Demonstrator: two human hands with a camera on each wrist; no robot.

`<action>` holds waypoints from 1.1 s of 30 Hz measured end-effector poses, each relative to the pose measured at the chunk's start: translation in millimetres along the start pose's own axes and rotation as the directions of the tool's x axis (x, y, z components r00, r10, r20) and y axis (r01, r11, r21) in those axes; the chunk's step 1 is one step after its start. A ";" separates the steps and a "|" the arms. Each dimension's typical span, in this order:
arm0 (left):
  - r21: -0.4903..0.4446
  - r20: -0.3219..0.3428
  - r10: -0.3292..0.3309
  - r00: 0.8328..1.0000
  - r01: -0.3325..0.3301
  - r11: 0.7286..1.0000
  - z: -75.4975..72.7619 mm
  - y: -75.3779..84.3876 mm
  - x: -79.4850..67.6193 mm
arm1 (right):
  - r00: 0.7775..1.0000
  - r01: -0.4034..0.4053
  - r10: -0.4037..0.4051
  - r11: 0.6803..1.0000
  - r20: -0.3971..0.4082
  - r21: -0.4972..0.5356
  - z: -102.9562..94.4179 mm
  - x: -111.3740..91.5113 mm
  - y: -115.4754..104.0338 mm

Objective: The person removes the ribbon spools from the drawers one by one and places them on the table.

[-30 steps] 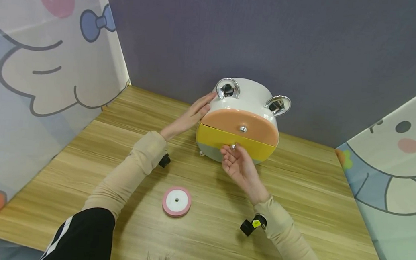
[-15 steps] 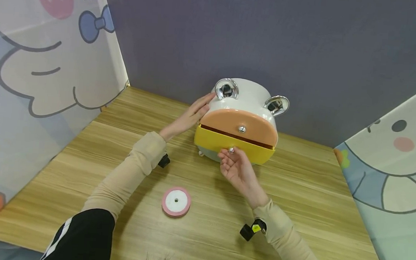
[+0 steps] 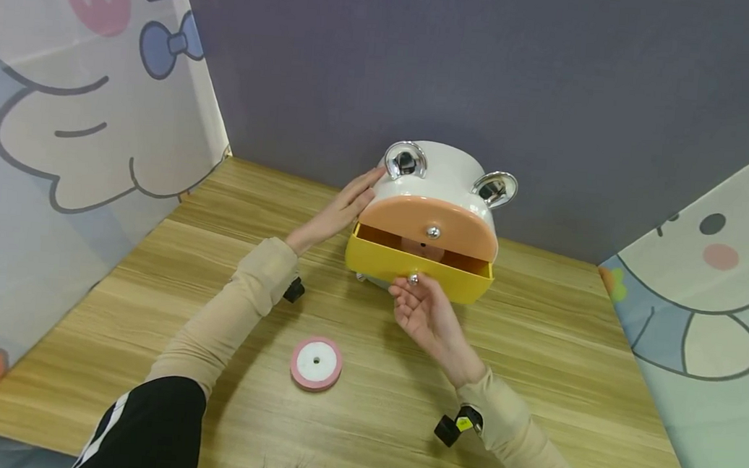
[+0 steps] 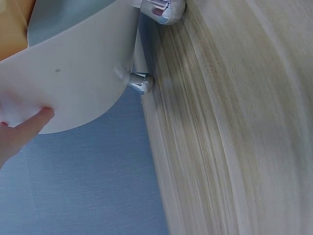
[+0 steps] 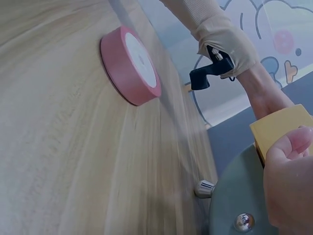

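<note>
A small round cabinet (image 3: 451, 167) in glossy white, with silver ears, stands near the back of the table. Its yellow middle drawer (image 3: 376, 257) is pulled partway out, and a pinkish round thing (image 3: 413, 246) shows inside, partly covered by the orange drawer (image 3: 402, 214) above. My right hand (image 3: 432, 321) pinches the drawer's silver knob (image 3: 413, 279). Straight fingers of my left hand (image 3: 336, 215) rest on the cabinet's left side; the left wrist view shows a fingertip (image 4: 45, 115) touching the white shell (image 4: 88, 73). A pink ribbon roll (image 3: 327, 367) with a white face lies in front.
The wooden table (image 3: 169, 278) runs back to a dark grey wall (image 3: 521, 92). Cartoon-printed panels (image 3: 16, 231) stand at both sides. Below the yellow drawer is a grey-green drawer (image 5: 239, 191) with its own silver knob (image 5: 244, 222), beside a silver foot (image 5: 204, 188).
My right hand has drawn the yellow drawer from closed to partway out, toward me, uncovering its inside. My left hand stays on the cabinet's side. The ribbon roll has not moved.
</note>
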State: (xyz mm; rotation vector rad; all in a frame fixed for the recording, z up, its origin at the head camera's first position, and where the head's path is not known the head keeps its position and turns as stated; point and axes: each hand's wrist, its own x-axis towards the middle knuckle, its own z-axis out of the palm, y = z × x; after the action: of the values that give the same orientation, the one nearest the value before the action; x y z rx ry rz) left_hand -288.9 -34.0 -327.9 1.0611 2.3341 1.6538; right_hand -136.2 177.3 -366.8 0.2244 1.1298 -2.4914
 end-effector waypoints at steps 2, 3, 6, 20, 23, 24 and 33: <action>-0.003 -0.008 0.001 1.000 -0.001 1.000 0.8 -10.2 3.4 | 1.000 -0.001 0.001 1.000 0.007 -0.005 0.5 -2.1 1.3; -0.003 -0.012 0.002 1.000 -0.002 1.000 1.3 -15.1 5.2 | 1.000 -0.002 0.002 1.000 0.009 -0.009 0.6 -3.0 2.0; 0.001 -0.020 0.006 1.000 -0.006 1.000 1.6 -25.0 8.2 | 1.000 -0.004 0.004 1.000 0.018 -0.017 0.9 -5.7 3.2; -0.001 -0.017 0.023 1.000 -0.023 1.000 1.4 -29.1 7.9 | 0.999 -0.032 0.033 0.999 0.027 -0.011 1.8 -15.8 7.6; 0.000 -0.019 0.025 1.000 -0.025 1.000 1.8 -29.3 8.3 | 0.999 -0.036 0.036 0.999 0.024 -0.009 2.5 -18.2 8.9; -0.001 -0.019 0.027 0.999 -0.027 1.000 1.9 -29.3 8.5 | 0.999 -0.038 0.038 0.999 0.021 -0.007 3.0 -19.1 9.4; -0.006 -0.022 0.020 1.000 -0.020 1.000 1.7 -31.2 9.0 | 0.998 -0.048 0.049 0.999 0.027 -0.023 4.2 -27.6 14.0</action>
State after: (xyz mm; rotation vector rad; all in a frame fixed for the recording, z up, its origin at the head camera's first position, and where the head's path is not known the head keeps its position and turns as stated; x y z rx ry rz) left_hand -309.9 -32.8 -352.7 1.0745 2.3379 1.6864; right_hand -105.3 173.6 -365.4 0.2076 1.1270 -2.4311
